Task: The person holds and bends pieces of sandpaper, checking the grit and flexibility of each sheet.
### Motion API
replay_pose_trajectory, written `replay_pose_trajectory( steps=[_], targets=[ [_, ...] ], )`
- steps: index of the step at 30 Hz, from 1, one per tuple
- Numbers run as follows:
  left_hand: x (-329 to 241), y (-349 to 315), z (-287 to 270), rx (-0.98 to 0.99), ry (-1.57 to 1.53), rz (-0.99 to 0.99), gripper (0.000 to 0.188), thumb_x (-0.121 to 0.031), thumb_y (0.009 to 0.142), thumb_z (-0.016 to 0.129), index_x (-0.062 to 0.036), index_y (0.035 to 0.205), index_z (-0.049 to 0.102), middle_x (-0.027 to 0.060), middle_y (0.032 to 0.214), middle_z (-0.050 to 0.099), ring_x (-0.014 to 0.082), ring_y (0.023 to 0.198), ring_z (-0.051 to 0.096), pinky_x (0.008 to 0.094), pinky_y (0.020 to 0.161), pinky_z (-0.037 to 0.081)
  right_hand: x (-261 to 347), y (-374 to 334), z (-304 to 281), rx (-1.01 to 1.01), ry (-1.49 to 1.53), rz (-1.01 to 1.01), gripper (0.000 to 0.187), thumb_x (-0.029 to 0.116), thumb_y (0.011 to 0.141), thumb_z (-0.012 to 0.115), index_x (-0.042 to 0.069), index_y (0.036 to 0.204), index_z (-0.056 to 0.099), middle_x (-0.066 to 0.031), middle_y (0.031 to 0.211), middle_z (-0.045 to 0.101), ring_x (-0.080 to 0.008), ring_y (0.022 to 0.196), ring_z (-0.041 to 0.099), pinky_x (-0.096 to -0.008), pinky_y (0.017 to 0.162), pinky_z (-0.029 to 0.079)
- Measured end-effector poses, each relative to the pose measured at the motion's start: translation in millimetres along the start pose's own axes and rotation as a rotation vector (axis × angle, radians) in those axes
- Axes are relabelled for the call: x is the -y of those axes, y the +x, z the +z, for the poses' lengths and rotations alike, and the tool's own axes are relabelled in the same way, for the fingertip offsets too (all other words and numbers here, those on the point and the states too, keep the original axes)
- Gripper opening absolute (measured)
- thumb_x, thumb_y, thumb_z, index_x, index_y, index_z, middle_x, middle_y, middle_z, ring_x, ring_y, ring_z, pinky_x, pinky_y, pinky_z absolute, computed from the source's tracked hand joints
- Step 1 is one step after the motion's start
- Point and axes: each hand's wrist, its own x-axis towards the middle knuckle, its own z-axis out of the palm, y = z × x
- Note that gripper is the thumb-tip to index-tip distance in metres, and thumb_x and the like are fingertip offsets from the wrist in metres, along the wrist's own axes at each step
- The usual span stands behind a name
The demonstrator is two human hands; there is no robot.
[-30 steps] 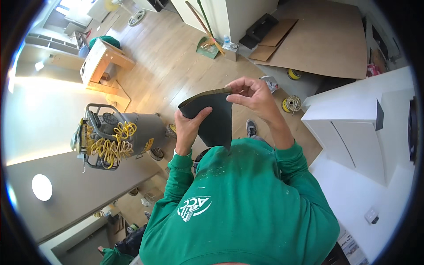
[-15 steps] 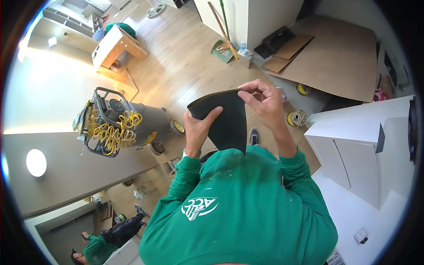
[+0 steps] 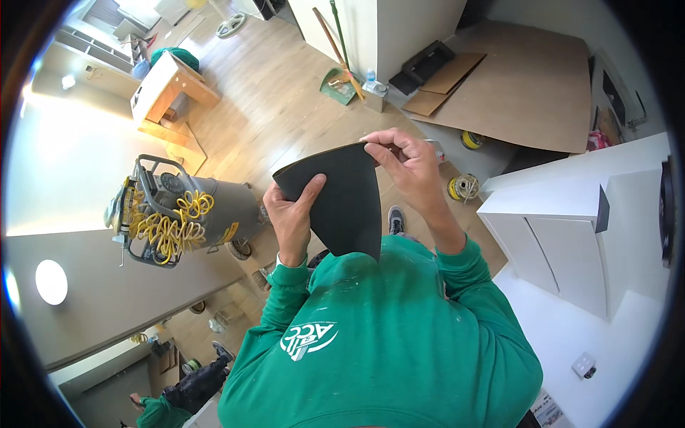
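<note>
In front of my chest, both hands hold a folded sheet of black sandpaper (image 3: 342,196), its tan inner side showing along the upper edge. My left hand (image 3: 294,217) grips its left side, thumb lying across the dark face and the fingers behind, mostly hidden. At the upper right corner my right hand (image 3: 401,162) pinches the edge between thumb and fingers. Downward the sheet narrows toward my green sweatshirt (image 3: 385,328).
A grey wheeled vacuum (image 3: 221,207) with a coiled yellow hose stands left. White cabinets (image 3: 546,242) are at right, below a big brown board (image 3: 521,85). A cable spool (image 3: 464,187), a green dustpan (image 3: 339,87) and a wooden bench (image 3: 168,85) sit on the floor. A mirror reflects a person in green.
The view has shifted a little, so the surroundings sit further left. Both hands keep their hold; the sheet's front face now shows wider and flatter.
</note>
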Motion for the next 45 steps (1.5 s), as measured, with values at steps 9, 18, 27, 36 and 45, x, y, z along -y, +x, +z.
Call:
replay_pose_trajectory(
  steps=[9, 18, 27, 36, 45],
  targets=[
    [5.9, 1.8, -2.0, 0.003, -0.01, 0.02, 0.018, -0.002, 0.085, 0.077, 0.0013, 0.1, 0.067, 0.0073, 0.093, 0.072, 0.0127, 0.079, 0.068, 0.0253, 0.073, 0.055, -5.5, 0.7, -1.0, -0.02, -0.01, -0.009, 0.017, 0.013, 0.093, 0.072, 0.0, 0.103, 0.072, -0.0032, 0.085, 0.072, -0.0039, 0.074, 0.062, -0.0195, 0.065, 0.049],
    [3.8, 3.5, -1.4, 0.08, -0.025, -0.002, 0.019, -0.008, 0.089, 0.075, 0.003, 0.102, 0.066, 0.0069, 0.093, 0.071, 0.0113, 0.08, 0.066, 0.0247, 0.072, 0.054, -5.7, 5.1, 0.8, -0.062, -0.042, -0.049, 0.014, 0.011, 0.093, 0.071, 0.0, 0.101, 0.071, -0.0022, 0.082, 0.07, -0.0037, 0.071, 0.06, -0.02, 0.064, 0.049],
    [18.2, 14.1, -15.5, 0.131, -0.063, -0.022, 0.027, -0.024, 0.104, 0.057, 0.002, 0.099, 0.065, 0.0012, 0.085, 0.068, 0.0051, 0.071, 0.058, 0.0223, 0.062, 0.047, -2.9, 8.8, 2.6, -0.097, -0.223, -0.147, 0.008, 0.009, 0.094, 0.068, 0.002, 0.097, 0.069, -0.0041, 0.083, 0.066, -0.0088, 0.069, 0.059, -0.0242, 0.063, 0.048],
    [36.8, 43.4, -16.4, 0.165, 0.082, 0.013, 0.035, -0.028, 0.107, 0.05, -0.0001, 0.089, 0.063, -0.003, 0.075, 0.062, 0.0031, 0.063, 0.051, 0.0214, 0.054, 0.04, -35.2, 12.6, -5.0, -0.164, -0.16, -0.053, 0.009, 0.007, 0.094, 0.067, 0.001, 0.099, 0.066, -0.0031, 0.083, 0.065, -0.0065, 0.064, 0.056, -0.024, 0.059, 0.047],
    [52.3, 64.1, -32.1, 0.305, 0.005, -0.217, 0.032, -0.027, 0.107, 0.05, -0.0003, 0.095, 0.063, -0.0002, 0.08, 0.065, 0.0044, 0.063, 0.056, 0.0218, 0.056, 0.047, -54.6, 0.8, -20.2, 0.215, 0.289, 0.419, 0.031, 0.014, 0.089, 0.075, -0.003, 0.112, 0.063, -0.0043, 0.09, 0.068, -0.0123, 0.084, 0.068, -0.0273, 0.079, 0.058]
  ],
)
